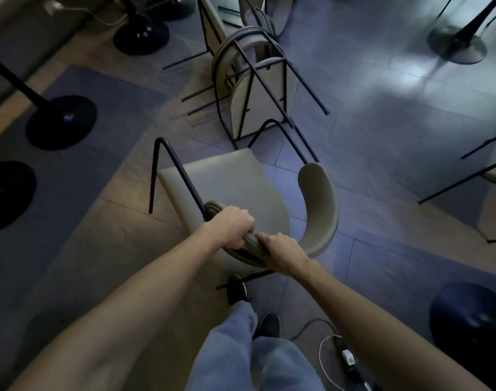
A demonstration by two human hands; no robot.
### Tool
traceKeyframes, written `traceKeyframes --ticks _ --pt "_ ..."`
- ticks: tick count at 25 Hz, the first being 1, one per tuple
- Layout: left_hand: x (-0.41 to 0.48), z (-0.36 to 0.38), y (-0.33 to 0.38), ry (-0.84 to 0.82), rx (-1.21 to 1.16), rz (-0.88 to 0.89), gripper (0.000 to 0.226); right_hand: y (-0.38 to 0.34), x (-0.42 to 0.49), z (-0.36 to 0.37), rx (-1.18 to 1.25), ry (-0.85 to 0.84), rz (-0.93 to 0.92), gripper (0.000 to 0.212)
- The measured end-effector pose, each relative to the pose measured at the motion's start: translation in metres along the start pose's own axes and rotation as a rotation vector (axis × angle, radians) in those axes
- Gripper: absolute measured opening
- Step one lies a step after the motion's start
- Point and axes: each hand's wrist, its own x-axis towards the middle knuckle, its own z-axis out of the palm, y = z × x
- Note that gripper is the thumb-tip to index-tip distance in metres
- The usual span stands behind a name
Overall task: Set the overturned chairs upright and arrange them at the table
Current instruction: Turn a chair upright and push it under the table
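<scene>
The floor (382, 114), tiled in grey and tan bands, carries two overturned chairs (258, 108) at far centre and a tilted chair (227, 187) nearer. Black round table bases (61, 122) stand at left, far right and near right, and a power strip (349, 359) with a white cable (323, 351) lies near right

A grey-beige curved chair (227, 187) is showing smooth, matt, leather-like upholstery. Its thin black legs (185, 177) are looking like dull painted metal tubing. The grey tiled floor (382, 114) is gleaming glossily. A round black pedestal base (61, 122) is shining faintly. Blue trousers (235, 348) are looking like soft denim.
</scene>
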Motion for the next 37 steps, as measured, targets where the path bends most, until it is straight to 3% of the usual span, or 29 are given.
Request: traceKeyframes --ticks 3,6,11,18,21,25,29,33,37 --pt "-0.021 0.025 -0.005 -0.023 0.035 -0.075 0.036 -0.002 -0.007 0.017 0.014 -0.082 -0.035 0.033" --pt "-0.036 0.049 0.005 -0.15 0.13 -0.215 0.056 -0.005 -0.005 0.027 0.007 -0.129 -0.059 0.031" --pt "-0.064 0.07 -0.001 -0.414 0.075 -0.361 0.055 -0.019 0.009 0.036 -0.068 -0.249 -0.042 0.027" --pt "-0.104 0.138 0.012 -0.269 -0.204 -0.343 0.03 -0.104 0.03 0.073 -0.103 -0.336 -0.113 0.034" --pt "-0.12 0.151 0.004 -0.33 -0.26 -0.399 0.034 -0.136 0.037 0.082 -0.106 -0.327 -0.155 0.033" --pt "-0.143 0.175 -0.005 -0.281 -0.264 -0.455 0.036 -0.162 0.043 0.089 -0.151 -0.323 -0.187 0.031" --pt "-0.147 0.189 -0.001 -0.24 -0.315 -0.476 0.03 -0.151 0.042 0.084 -0.109 -0.299 -0.251 0.03" --pt "-0.14 0.186 -0.003 -0.221 -0.424 -0.468 0.051 -0.111 0.051 0.07 -0.343 -0.302 -0.213 0.043" --pt "-0.139 0.187 0.002 -0.194 -0.393 -0.495 0.057 -0.094 0.06 0.057 -0.358 -0.316 -0.253 0.053"
